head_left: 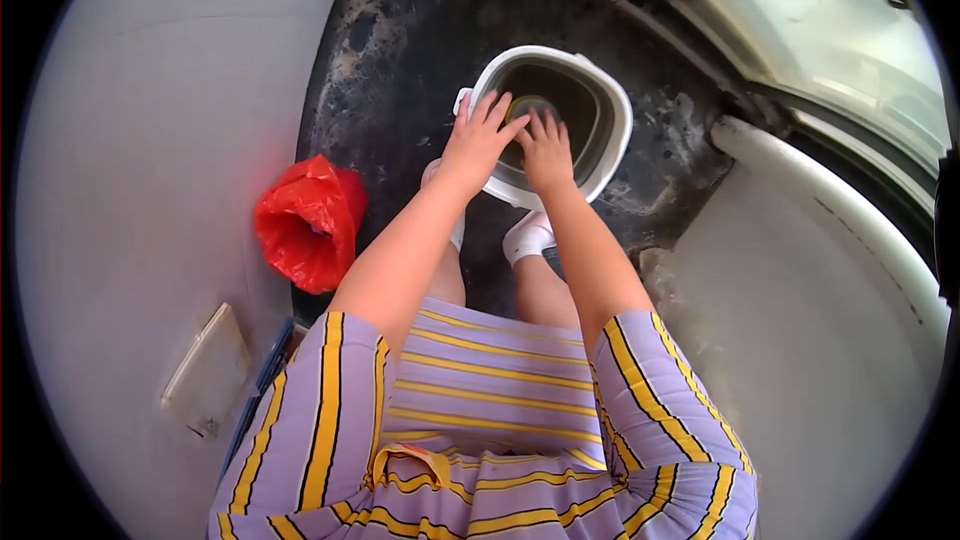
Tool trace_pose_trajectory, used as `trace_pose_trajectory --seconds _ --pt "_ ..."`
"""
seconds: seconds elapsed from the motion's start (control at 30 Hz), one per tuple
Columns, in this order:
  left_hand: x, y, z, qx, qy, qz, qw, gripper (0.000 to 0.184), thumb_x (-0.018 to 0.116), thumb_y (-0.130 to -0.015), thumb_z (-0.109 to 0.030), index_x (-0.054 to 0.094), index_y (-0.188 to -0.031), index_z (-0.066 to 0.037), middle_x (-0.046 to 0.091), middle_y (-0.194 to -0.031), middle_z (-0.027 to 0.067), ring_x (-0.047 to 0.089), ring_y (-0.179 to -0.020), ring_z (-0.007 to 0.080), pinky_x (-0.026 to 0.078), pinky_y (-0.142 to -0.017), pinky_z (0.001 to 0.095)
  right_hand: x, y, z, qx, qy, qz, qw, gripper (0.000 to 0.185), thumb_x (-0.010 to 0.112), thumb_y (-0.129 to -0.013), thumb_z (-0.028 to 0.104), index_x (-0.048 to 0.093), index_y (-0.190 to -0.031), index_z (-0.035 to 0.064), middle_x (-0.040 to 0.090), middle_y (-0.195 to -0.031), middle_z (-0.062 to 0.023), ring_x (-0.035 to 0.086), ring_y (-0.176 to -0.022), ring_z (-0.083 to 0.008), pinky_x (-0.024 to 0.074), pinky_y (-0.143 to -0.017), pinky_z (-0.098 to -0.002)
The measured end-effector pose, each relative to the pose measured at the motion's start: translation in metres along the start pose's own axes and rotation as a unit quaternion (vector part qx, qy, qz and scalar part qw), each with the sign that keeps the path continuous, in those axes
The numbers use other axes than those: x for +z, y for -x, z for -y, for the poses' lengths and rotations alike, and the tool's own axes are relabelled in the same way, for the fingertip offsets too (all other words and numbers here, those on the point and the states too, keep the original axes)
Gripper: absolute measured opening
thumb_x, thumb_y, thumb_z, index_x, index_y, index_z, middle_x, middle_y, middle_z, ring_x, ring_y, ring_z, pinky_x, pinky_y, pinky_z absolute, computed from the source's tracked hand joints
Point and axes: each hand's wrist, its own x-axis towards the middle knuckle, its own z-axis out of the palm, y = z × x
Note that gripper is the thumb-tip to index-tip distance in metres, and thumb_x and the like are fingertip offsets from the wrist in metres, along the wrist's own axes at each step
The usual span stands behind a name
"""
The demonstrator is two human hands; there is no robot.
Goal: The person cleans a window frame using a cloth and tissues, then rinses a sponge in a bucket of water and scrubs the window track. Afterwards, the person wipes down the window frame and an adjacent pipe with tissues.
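Note:
A white bucket (622, 125) with dark, murky contents stands on the dark floor in front of my feet. Over its left rim reaches my left hand (482, 143), fingers spread and holding nothing. Close beside it, my right hand (547, 152) hangs over the bucket's near side with its fingers apart, also holding nothing. The two hands nearly meet at the thumbs. Just beyond the fingers a round, yellowish-rimmed shape (535, 104) shows inside the bucket, partly covered by the hands.
A red plastic bag (308, 225) stands open at the left by the grey wall. My feet in light shoes (530, 237) are just below the bucket. A white pipe (780, 155) and a window (825, 40) are at the right. A pale panel (207, 365) is at lower left.

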Motion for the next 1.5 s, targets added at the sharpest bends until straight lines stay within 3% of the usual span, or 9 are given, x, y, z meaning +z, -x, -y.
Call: trace_pose_trajectory --seconds 0.13,0.27,0.43,0.57,0.63,0.77,1.1,1.27,1.5 --pt "0.006 -0.009 0.017 -0.023 0.054 -0.039 0.998 0.064 0.056 -0.092 0.000 0.059 -0.148 -0.031 0.037 -0.166 0.0112 0.032 -0.154 0.0361 0.021 -0.127 0.0609 0.038 -0.030 -0.004 0.010 0.070 0.020 0.997 0.056 0.054 -0.100 0.015 0.050 -0.155 0.0263 0.043 -0.164 -0.0101 0.034 -0.154 -0.0365 0.0272 -0.125 -0.0589" --pt "-0.033 0.024 0.043 -0.188 0.307 -0.125 0.925 0.061 0.051 -0.094 0.006 0.056 -0.149 -0.020 0.066 -0.136 0.0198 0.075 -0.102 0.0319 0.060 -0.089 0.0393 0.050 -0.045 -0.014 0.027 0.007 0.055 0.998 0.044 0.052 -0.098 0.009 0.065 -0.139 0.0196 0.067 -0.136 -0.0122 0.060 -0.128 -0.0356 0.0464 -0.111 -0.0534" --pt "-0.085 0.154 0.115 -0.441 0.045 -0.160 0.882 0.027 0.055 -0.106 -0.020 0.067 -0.129 -0.016 0.077 -0.097 0.0161 0.073 -0.081 0.0352 0.057 -0.070 0.0454 0.038 -0.025 -0.019 0.002 -0.143 -0.054 0.988 0.052 0.047 -0.094 -0.001 0.065 -0.139 0.0167 0.069 -0.132 -0.0153 0.064 -0.121 -0.0387 0.0523 -0.104 -0.0472" --pt "-0.089 0.240 0.141 -0.538 -0.080 -0.129 0.829 0.043 0.061 -0.102 -0.046 0.067 -0.126 -0.010 0.074 -0.105 0.0174 0.070 -0.099 0.0379 0.053 -0.080 0.0529 0.013 -0.019 -0.002 0.083 -0.166 0.019 0.982 0.054 0.047 -0.094 0.000 0.063 -0.142 0.0182 0.069 -0.132 -0.0179 0.064 -0.122 -0.0416 0.0499 -0.106 -0.0496" --pt "-0.090 0.259 0.139 -0.594 -0.068 -0.025 0.801 0.072 0.065 -0.096 -0.060 0.057 -0.147 -0.010 0.057 -0.144 0.0239 0.048 -0.139 0.0429 0.034 -0.116 0.0645 0.014 -0.022 0.010 0.091 -0.179 0.004 0.980 0.052 0.045 -0.096 -0.001 0.063 -0.142 0.0163 0.070 -0.132 -0.0190 0.065 -0.122 -0.0405 0.0509 -0.104 -0.0483" --pt "-0.077 0.245 0.106 -0.523 -0.024 -0.084 0.848 0.093 0.070 -0.092 -0.060 0.036 -0.164 -0.014 0.017 -0.170 0.0303 0.005 -0.160 0.0500 0.008 -0.125 0.0670 0.011 -0.027 0.034 0.130 -0.215 0.027 0.968 0.054 0.044 -0.096 -0.002 0.063 -0.143 0.0163 0.069 -0.134 -0.0187 0.065 -0.125 -0.0390 0.0502 -0.106 -0.0456" --pt "0.031 0.038 -0.023 -0.088 0.237 -0.061 0.966 0.041 0.057 -0.093 -0.009 0.066 -0.133 -0.009 0.051 -0.154 0.0157 0.040 -0.150 0.0327 0.033 -0.125 0.0464 0.044 -0.028 -0.010 -0.065 -0.044 -0.126 0.989 0.041 0.060 -0.091 0.017 0.072 -0.130 0.0220 0.070 -0.134 -0.0113 0.063 -0.125 -0.0370 0.0515 -0.101 -0.0450" --pt "0.114 -0.044 -0.016 -0.166 0.138 0.053 0.975 0.014 0.053 -0.096 -0.012 0.063 -0.104 -0.005 0.063 -0.110 0.0161 0.067 -0.105 0.0323 0.059 -0.086 0.0456 0.058 -0.025 -0.050 0.036 -0.062 -0.054 0.996 0.029 0.057 -0.090 0.007 0.074 -0.114 0.0076 0.074 -0.114 -0.0114 0.068 -0.108 -0.0339 0.0561 -0.093 -0.0451" --pt "0.148 -0.084 0.005 -0.186 0.157 0.271 0.931 0.029 0.053 -0.101 -0.015 0.080 -0.102 -0.003 0.077 -0.105 0.0227 0.076 -0.099 0.0377 0.060 -0.089 0.0479 0.082 -0.014 -0.062 0.162 -0.174 -0.028 0.971 0.032 0.055 -0.090 -0.001 0.072 -0.115 0.0065 0.074 -0.107 -0.0208 0.069 -0.106 -0.0406 0.0560 -0.093 -0.0492"
